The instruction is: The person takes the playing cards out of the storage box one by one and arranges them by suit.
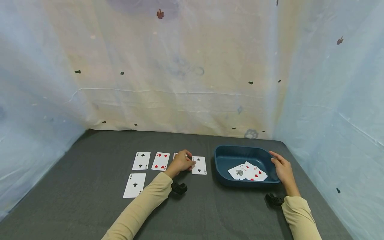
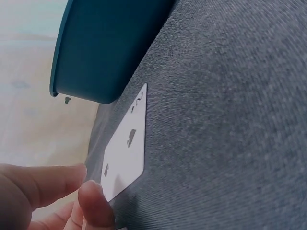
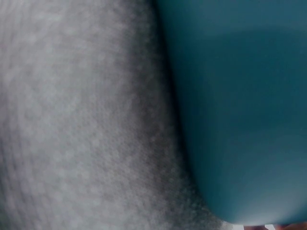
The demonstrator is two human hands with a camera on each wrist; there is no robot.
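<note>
My left hand (image 1: 181, 162) is at the left edge of a two of spades (image 1: 199, 165), which lies face up on the dark cloth. In the left wrist view, thumb and fingertip (image 2: 96, 203) sit right by the near corner of that card (image 2: 125, 146), with nothing seen pinched between them. Another playing card (image 1: 175, 154) is mostly hidden behind this hand. At the right, my right hand (image 1: 283, 170) grips the right rim of a blue plastic tub (image 1: 220, 166). Inside the tub lie an ace of spades (image 1: 237, 172) and red-suited cards (image 1: 257, 174), overlapping.
Left of my left hand lie a two of clubs (image 1: 141, 160) and a four of hearts (image 1: 160, 161) in the same row. Below them is an ace of clubs (image 1: 134, 185), partly near my left sleeve (image 1: 150, 201). A patterned curtain (image 1: 180, 110) hangs behind the table.
</note>
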